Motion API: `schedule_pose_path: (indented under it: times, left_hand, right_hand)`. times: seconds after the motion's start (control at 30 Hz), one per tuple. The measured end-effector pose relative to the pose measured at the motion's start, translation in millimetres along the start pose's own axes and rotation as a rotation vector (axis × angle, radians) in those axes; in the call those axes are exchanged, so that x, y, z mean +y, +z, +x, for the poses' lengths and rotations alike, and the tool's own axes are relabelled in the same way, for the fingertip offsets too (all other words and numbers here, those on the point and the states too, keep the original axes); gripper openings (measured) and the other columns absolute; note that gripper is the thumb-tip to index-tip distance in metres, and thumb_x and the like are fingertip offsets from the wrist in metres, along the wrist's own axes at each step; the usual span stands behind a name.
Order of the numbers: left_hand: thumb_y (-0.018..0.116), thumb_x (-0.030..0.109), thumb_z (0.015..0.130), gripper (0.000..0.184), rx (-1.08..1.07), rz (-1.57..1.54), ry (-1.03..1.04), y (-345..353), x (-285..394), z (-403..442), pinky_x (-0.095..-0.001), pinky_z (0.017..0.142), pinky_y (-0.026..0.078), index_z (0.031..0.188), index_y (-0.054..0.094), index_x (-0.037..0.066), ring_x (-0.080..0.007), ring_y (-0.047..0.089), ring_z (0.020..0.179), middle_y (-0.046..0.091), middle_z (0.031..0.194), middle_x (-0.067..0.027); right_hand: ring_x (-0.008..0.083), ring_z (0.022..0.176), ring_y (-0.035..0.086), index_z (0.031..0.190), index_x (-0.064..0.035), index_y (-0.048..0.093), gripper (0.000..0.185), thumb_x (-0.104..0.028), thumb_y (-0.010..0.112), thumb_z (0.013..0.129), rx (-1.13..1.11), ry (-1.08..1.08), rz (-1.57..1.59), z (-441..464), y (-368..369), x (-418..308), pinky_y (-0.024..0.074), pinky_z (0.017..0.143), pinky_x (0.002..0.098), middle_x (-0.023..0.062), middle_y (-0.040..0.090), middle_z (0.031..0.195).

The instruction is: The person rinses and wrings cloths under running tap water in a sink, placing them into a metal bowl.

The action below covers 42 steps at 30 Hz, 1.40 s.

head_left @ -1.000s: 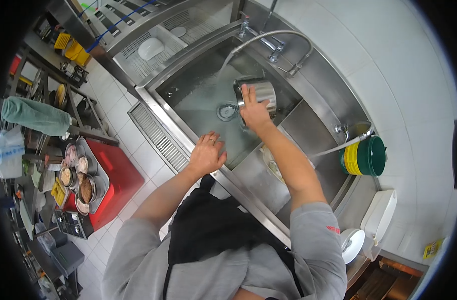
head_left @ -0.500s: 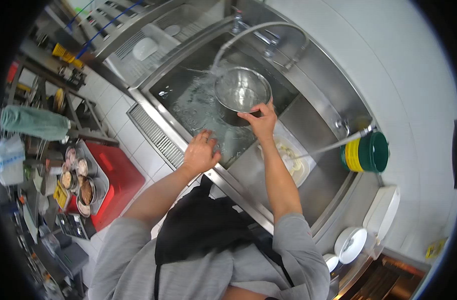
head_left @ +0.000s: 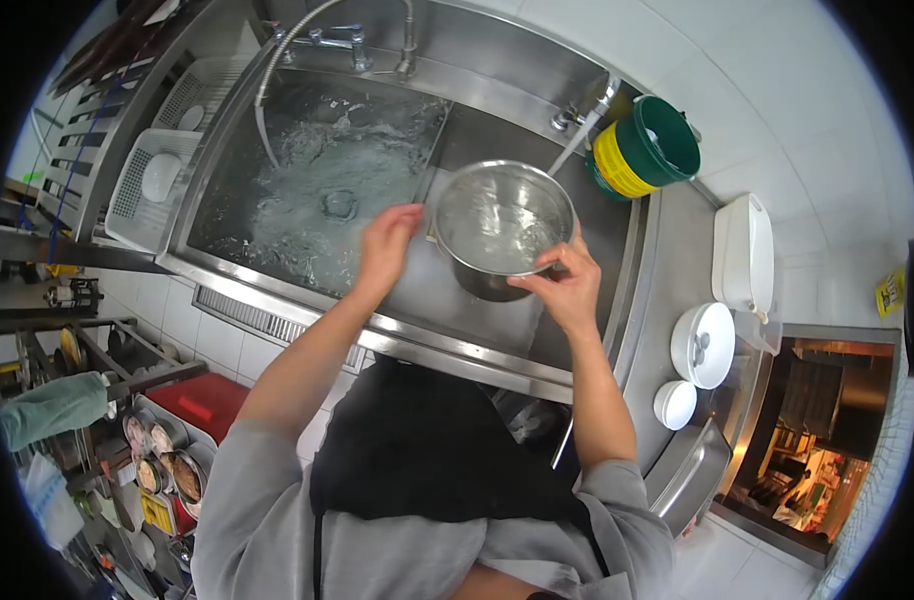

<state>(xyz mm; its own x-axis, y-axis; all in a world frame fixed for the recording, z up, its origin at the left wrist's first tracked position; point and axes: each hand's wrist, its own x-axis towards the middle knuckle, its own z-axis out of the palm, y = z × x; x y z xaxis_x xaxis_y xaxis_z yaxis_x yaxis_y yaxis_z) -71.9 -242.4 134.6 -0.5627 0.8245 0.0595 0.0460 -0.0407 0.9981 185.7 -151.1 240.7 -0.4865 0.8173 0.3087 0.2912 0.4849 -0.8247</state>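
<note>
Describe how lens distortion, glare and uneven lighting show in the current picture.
Head view: dark rounded corners, and the stainless-steel sink has bowed outer edges; head view: broken bright reflections inside the silver metal pot; head view: warm orange glow in the rectangular opening, against cooler light on the white tiled wall.

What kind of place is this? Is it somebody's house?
Probably not a house: it looks like a restaurant-type kitchen. There's a big steel sink with a long, bendy tap hose, and metal bowls of food are grouped together across the floor.
</note>
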Motion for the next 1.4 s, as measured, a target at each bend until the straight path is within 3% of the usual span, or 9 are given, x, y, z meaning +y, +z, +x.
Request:
schedule_pose_path:
  times: [0.23, 0.57, 0.67, 0.73, 0.8, 1.0, 1.27, 1.3, 1.4]
  left_hand:
    - [0.062, 0.021, 0.088, 0.058, -0.621, 0.848, -0.126, 146.0, -86.5, 27.2, -0.0464, 0.107, 0.042, 0.143, 0.046, 0.013, -0.0465, 0.048, 0.127, 0.039, 0.146, -0.0287]
    - [0.068, 0.030, 0.085, 0.069, -0.923, 1.164, 0.061, 210.8, -184.5, 60.3, -0.0506, 0.109, 0.039, 0.148, 0.041, 0.016, -0.0494, 0.042, 0.131, 0.031, 0.156, -0.0207]
    - [0.069, 0.030, 0.083, 0.057, -0.984, 0.137, -0.305, 210.8, -307.6, 63.9, -0.0488, 0.105, 0.043, 0.136, 0.055, 0.015, -0.0392, 0.048, 0.129, 0.046, 0.146, -0.0172]
    - [0.070, 0.025, 0.081, 0.047, -1.025, 0.069, -0.164, 207.4, -322.7, 59.7, -0.0465, 0.101, 0.045, 0.126, 0.062, 0.015, -0.0344, 0.052, 0.124, 0.056, 0.134, -0.0163]
    - [0.069, 0.018, 0.079, 0.036, -1.029, 0.995, 0.496, 192.6, -263.2, 60.9, -0.0437, 0.097, 0.047, 0.115, 0.068, 0.014, -0.0321, 0.057, 0.117, 0.065, 0.119, -0.0164]
    - [0.067, 0.011, 0.076, 0.035, -0.892, 0.827, -0.029, 167.7, -241.4, 65.4, -0.0465, 0.093, 0.049, 0.111, 0.068, 0.015, -0.0383, 0.058, 0.110, 0.058, 0.116, -0.0187]
    - [0.061, 0.009, 0.078, 0.057, -0.828, 0.741, 0.051, 174.2, -142.6, 63.2, -0.0424, 0.101, 0.047, 0.134, 0.058, 0.017, -0.0405, 0.056, 0.118, 0.053, 0.134, -0.0222]
    - [0.060, 0.009, 0.078, 0.060, -0.819, 0.764, 0.073, 169.5, -128.0, 59.6, -0.0413, 0.102, 0.046, 0.137, 0.056, 0.018, -0.0403, 0.055, 0.121, 0.051, 0.139, -0.0226]
    - [0.069, 0.015, 0.080, 0.069, -1.089, 0.531, -0.155, 150.8, -94.6, 64.0, -0.0389, 0.098, 0.048, 0.145, 0.047, 0.017, -0.0332, 0.059, 0.117, 0.046, 0.146, -0.0240]
  right_hand:
    - [0.0481, 0.132, 0.045, 0.078, -0.0046, 0.067, 0.049, -0.033, 0.095, 0.048, -0.039, 0.180, -0.531, -39.2, -59.7, 43.3, 0.0487, 0.099, 0.0453, 0.0462, 0.043, 0.132]
    - [0.0508, 0.117, 0.057, 0.084, -0.0041, 0.071, 0.054, -0.045, 0.091, 0.054, -0.234, 0.442, -0.658, -30.1, -87.2, 42.1, 0.0544, 0.088, 0.0452, 0.0485, 0.049, 0.123]
    - [0.0509, 0.114, 0.059, 0.084, -0.0040, 0.071, 0.055, -0.047, 0.090, 0.054, -0.277, 0.449, -0.713, -25.1, -86.6, 25.7, 0.0554, 0.084, 0.0456, 0.0487, 0.051, 0.119]
    - [0.0482, 0.109, 0.062, 0.083, -0.0031, 0.071, 0.057, -0.049, 0.089, 0.055, -0.349, 0.497, -0.723, -18.9, -86.2, 20.5, 0.0559, 0.082, 0.0446, 0.0453, 0.056, 0.112]
    - [0.0457, 0.104, 0.064, 0.082, -0.0023, 0.072, 0.057, -0.051, 0.088, 0.057, -0.400, 0.548, -0.769, -8.1, -81.7, 11.3, 0.0562, 0.081, 0.0443, 0.0391, 0.064, 0.103]
    - [0.0357, 0.087, 0.068, 0.078, -0.0023, 0.074, 0.055, -0.055, 0.083, 0.063, -0.686, 0.400, -0.929, 31.6, -70.4, 0.8, 0.0557, 0.077, 0.0434, 0.0168, 0.069, 0.070]
    - [0.0378, 0.081, 0.070, 0.085, -0.0005, 0.075, 0.057, -0.054, 0.082, 0.065, -1.100, 0.271, -1.362, 79.0, -34.7, -17.4, 0.0566, 0.069, 0.0467, 0.0170, 0.072, 0.080]
    - [0.0477, 0.091, 0.068, 0.104, 0.0013, 0.074, 0.053, -0.039, 0.077, 0.070, -1.232, 0.267, -1.454, 83.3, -26.8, -21.8, 0.0595, 0.068, 0.0504, 0.0300, 0.069, 0.091]
    - [0.0493, 0.096, 0.066, 0.103, 0.0006, 0.074, 0.046, -0.032, 0.075, 0.070, -0.846, -0.019, -1.799, 52.9, -19.8, -8.9, 0.0597, 0.067, 0.0518, 0.0304, 0.069, 0.094]
